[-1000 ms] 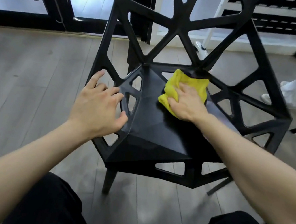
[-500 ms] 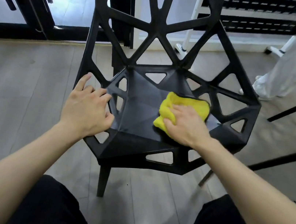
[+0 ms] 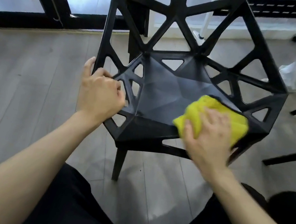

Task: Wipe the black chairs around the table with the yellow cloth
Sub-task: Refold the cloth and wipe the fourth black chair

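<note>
The person stands at the front of a black chair (image 3: pixel 165 95), looking down into its faceted seat, and both bare hands are on it. The right hand (image 3: pixel 208 138) lies flat, fingers spread, pressing a bunched yellow cloth (image 3: pixel 218 112) onto the seat's front right corner; it is not a closed grip so much as an open palm pinning the cloth down, and the cloth and fingers are blurred, so I cannot tell how tightly the fingertips curl into the fabric. The cloth spreads out from under the palm toward the back and right, its far edge touching the right rim of the seat. The left hand (image 3: pixel 98 94) is curled shut around the left side strut of the chair frame, where the seat meets the openwork side, and looks to be steadying it. What matters for the coming stroke, as I judge it, is that the unwiped run of the seat lies to the left and back of the cloth, between the two hands, so the right hand, the nearer one and the only one with the cloth, would sweep leftward across the panel toward the bracing hand. The backrest lattice rises beyond, well apart from the cloth. There are no containers anywhere here; only the grey wood floor (image 3: pixel 22 83) and thin black legs (image 3: pixel 294 156) at the right edge.
</note>
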The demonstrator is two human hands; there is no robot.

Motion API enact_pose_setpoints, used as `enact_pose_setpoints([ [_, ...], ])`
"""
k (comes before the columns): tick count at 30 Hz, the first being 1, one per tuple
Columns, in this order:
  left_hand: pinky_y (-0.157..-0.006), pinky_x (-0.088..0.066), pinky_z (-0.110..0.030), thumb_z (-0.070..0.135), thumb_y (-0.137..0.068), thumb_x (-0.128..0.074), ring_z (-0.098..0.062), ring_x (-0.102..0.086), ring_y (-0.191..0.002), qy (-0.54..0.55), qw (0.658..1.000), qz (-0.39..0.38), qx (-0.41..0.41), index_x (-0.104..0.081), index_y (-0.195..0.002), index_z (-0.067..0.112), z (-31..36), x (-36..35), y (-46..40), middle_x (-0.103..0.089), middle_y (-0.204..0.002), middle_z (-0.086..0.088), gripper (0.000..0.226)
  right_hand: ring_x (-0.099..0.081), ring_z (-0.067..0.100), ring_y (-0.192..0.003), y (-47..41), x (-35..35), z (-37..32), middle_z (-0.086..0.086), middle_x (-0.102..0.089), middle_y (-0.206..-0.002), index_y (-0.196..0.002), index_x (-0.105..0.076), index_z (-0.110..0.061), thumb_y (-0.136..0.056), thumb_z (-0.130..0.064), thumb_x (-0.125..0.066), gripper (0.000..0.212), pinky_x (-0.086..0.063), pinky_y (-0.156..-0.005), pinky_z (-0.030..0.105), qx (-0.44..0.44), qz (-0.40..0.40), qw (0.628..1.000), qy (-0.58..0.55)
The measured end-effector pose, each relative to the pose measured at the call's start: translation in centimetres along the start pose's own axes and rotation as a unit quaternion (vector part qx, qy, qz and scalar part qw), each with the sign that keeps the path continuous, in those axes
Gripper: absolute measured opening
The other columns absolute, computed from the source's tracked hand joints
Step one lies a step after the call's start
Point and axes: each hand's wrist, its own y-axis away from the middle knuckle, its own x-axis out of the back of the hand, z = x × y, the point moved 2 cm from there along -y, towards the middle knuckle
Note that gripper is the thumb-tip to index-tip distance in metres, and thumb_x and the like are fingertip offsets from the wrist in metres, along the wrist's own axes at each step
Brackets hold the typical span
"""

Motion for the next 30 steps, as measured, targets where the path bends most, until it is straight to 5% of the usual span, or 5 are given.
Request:
enact_pose_setpoints([
  [4,-0.120,-0.034,-0.054,0.026,-0.092,-0.045,-0.027,-0.067,-0.099,0.014,1.000,-0.007,0.007,-0.086,-0.083,0.015,-0.2,-0.3,0.2,-0.074,-0.072,-0.005,0.044,-0.052,0.038,-0.134,1.6,-4.0,-13.9,0.019,-0.060,-0.146,-0.141,-0.063,-0.005,-0.094,-0.042,-0.055,0.060,-0.034,-0.118,0.048,0.113,-0.102,0.987,-0.054],
  [7,-0.097,-0.044,-0.051,0.023,-0.088,-0.042,-0.030,-0.067,-0.108,0.017,0.999,-0.027,0.018,-0.086,-0.078,0.013,-0.4,-0.5,0.6,-0.075,-0.076,-0.007,0.046,-0.056,0.034,-0.133,1.2,-3.2,-12.1,0.013,-0.064,-0.143,-0.137,-0.066,-0.011,-0.096,-0.044,-0.057,0.054,-0.038,-0.115,0.045,0.167,-0.107,0.977,-0.074],
  [15,-0.115,-0.033,-0.053,0.028,-0.095,-0.031,-0.016,-0.051,-0.144,0.146,0.986,-0.036,0.077,-0.084,-0.096,0.030,1.0,-0.6,5.2,-0.079,-0.107,0.011,0.053,-0.066,0.038,-0.098,-5.1,-3.3,-4.7,0.008,-0.073,-0.097,-0.087,-0.075,-0.014,-0.089,-0.044,-0.057,0.035,-0.045,-0.093,0.045,-0.029,-0.102,0.994,0.003],
  [24,-0.084,-0.037,-0.025,0.000,-0.095,-0.050,-0.027,-0.054,-0.099,0.219,0.973,0.040,0.069,-0.083,-0.099,0.018,1.1,-1.1,5.9,-0.075,-0.091,0.000,0.038,-0.061,0.032,-0.117,0.9,-1.8,-8.5,0.008,-0.071,-0.126,-0.115,-0.075,-0.019,-0.092,-0.043,-0.056,0.038,-0.045,-0.105,0.046,0.161,-0.113,0.977,-0.086],
  [30,-0.085,-0.045,-0.031,0.000,-0.097,-0.050,-0.026,-0.054,-0.102,0.220,0.972,0.010,0.087,-0.082,-0.100,0.018,1.4,-0.9,5.9,-0.077,-0.094,0.000,0.037,-0.060,0.040,-0.092,-2.1,-2.1,-5.3,0.013,-0.067,-0.092,-0.082,-0.068,-0.013,-0.082,-0.035,-0.054,0.027,-0.045,-0.091,0.049,-0.021,-0.019,1.000,0.006],
])
